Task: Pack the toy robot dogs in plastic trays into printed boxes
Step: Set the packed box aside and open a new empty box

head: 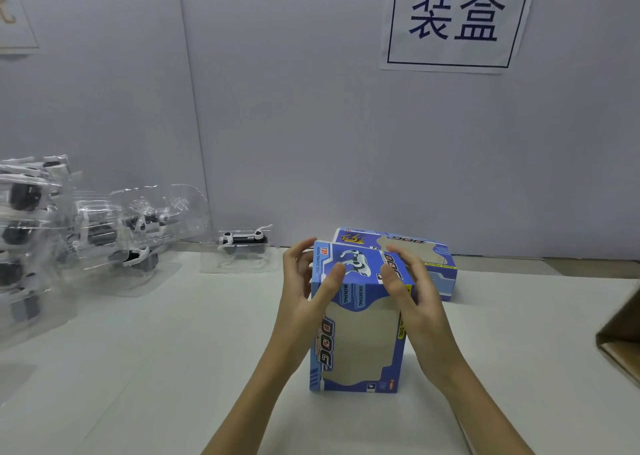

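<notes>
A white paper sign [453, 18] on the far wall is showing two large dark-blue characters, 装盒, inside a thin frame. The upright blue box [358, 319] near the middle is carrying "TOP" in red on its top face, "LIGHTING" and "MOVING" on its front, and "DOG" running down its left side. The flat box [438, 264] just behind it is showing "DOG" upside down.

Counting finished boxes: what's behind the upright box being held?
A second printed box lies flat behind the upright box, by the wall. Its near left part is hidden; its contents can't be seen.
</notes>
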